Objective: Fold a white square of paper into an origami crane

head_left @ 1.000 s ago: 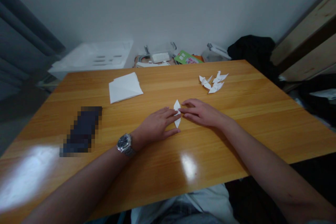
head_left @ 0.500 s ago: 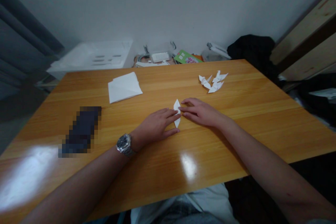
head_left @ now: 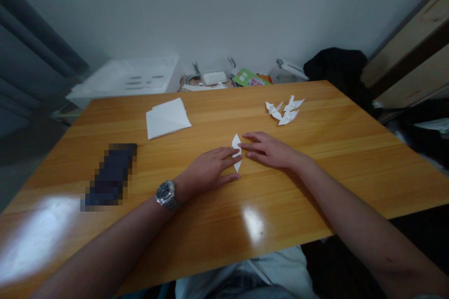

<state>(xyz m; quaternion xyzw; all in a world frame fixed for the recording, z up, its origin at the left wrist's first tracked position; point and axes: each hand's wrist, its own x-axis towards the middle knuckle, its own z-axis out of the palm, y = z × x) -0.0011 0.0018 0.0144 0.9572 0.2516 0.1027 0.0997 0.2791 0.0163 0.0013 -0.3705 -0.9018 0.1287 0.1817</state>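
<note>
Pale wall (head_left: 224, 14) closes off the far side of the room, with a grey curtain (head_left: 31, 51) at left and wooden boards (head_left: 403, 46) at right. Between wall and tabletop (head_left: 196, 215): a white tray (head_left: 129, 72) with slots, a green booklet (head_left: 248, 77) among assorted clutter, and a black heap (head_left: 335, 63), material unclear. Tabletop is glossy, wood-grained, with two bright reflections. Folded white paper (head_left: 236, 141), a narrow shape pointed at both ends, lies near the middle of the tabletop, its points directed toward and away from the person. Left hand (head_left: 210, 167) is palm down, fingers extended and loosely spread, fingertips lying across the paper's middle; thumb rests apart, near the paper's close tip. Right hand (head_left: 268, 149) is relaxed, fingers slightly parted, one fingertip at the paper's right edge; whether it presses cannot be told. Neither hand grips the paper. Silver watch (head_left: 166, 191) with a dark dial is on the left wrist. Stack of white sheets (head_left: 168, 119) lies beyond the left hand, edges uneven. Group of folded paper birds (head_left: 288, 117) sits beyond the right hand, pieces close together. Dark pixelated object (head_left: 114, 170) lies at left; details unreadable.
</note>
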